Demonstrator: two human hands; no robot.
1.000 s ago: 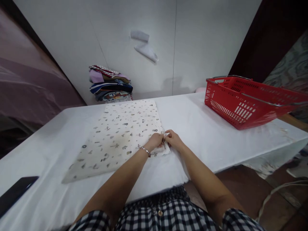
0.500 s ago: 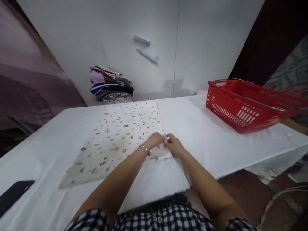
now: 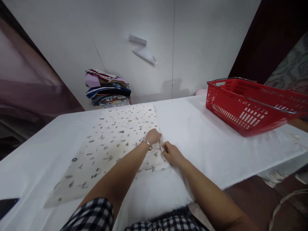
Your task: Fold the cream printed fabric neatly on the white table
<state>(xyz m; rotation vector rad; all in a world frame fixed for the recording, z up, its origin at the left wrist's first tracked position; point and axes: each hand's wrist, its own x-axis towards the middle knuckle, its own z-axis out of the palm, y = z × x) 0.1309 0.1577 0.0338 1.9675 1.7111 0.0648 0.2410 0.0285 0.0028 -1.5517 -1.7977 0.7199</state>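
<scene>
A cream fabric with small printed motifs (image 3: 113, 138) lies flat on the white-covered table (image 3: 192, 128). My left hand (image 3: 153, 136), with a bracelet at its wrist, is closed on the fabric's right edge. Just below and to the right, my right hand (image 3: 172, 154) pinches the same edge nearer to me. A short stretch of the edge is gathered and slightly raised between the two hands. The fingertips are partly hidden by the hands themselves.
A red plastic basket (image 3: 250, 106) with metal handles stands at the right of the table. Behind the far edge is a stack of folded cloths (image 3: 108, 88). A dark flat object (image 3: 7, 205) lies at the near left. Papers (image 3: 143, 49) are on the wall.
My hands have moved apart along the fabric's edge, the right one coming nearer to me, the left one slightly away. The camera view has shifted a little.
</scene>
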